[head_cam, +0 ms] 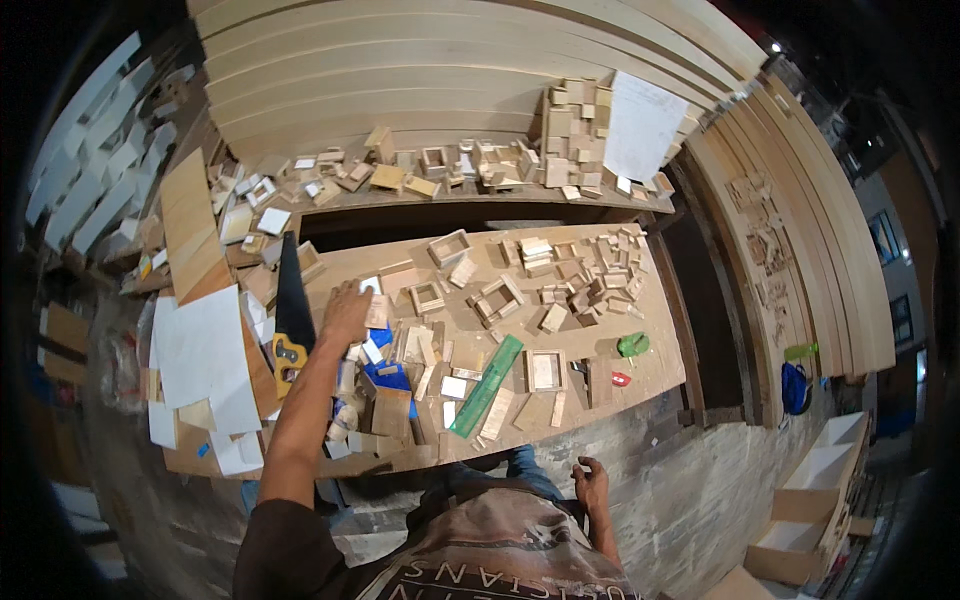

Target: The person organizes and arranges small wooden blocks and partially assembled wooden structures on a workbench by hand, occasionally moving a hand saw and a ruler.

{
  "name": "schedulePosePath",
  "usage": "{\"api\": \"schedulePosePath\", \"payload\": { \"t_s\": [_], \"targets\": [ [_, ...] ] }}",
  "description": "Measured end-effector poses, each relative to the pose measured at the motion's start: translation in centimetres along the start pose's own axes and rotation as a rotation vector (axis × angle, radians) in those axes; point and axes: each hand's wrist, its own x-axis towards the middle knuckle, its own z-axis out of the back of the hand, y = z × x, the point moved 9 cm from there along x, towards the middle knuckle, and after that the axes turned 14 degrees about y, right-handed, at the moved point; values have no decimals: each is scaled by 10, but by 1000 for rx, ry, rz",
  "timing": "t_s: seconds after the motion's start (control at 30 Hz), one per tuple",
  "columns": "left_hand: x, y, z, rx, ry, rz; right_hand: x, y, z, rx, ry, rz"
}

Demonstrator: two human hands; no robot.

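My left hand [347,311] reaches over the left part of the wooden worktable [660,352], palm down. Its fingertips are at a small wooden block [377,310] and a small white piece [370,284]; whether they grip either is unclear. A handsaw with a yellow handle [288,358] lies just left of that forearm. My right hand [590,480] hangs beyond the near table edge, fingers loosely curled, with nothing visible in it. Between them on the table lie a green ruler [487,386], a square wooden frame [545,370] and several wood offcuts.
Small wooden boxes [496,300] and blocks crowd the table's right half, near a green object [634,344] and a red one [620,379]. White sheets [206,367] cover the left end. Behind, a shelf [465,201] holds more pieces before stacked boards [375,75].
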Motion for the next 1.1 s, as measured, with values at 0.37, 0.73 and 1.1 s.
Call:
{"api": "schedulePosePath", "payload": {
  "t_s": [0.37, 0.73, 1.1],
  "targets": [
    [-90, 33, 62, -666, -154, 259, 79, 109, -5, -80, 120, 249],
    [-140, -118, -119, -1306, -428, 121, 30, 296, -199, 502, 985, 90],
    [-221, -95, -113, -717, -417, 425, 93, 191, -140, 586, 617, 35]
  ]
}}
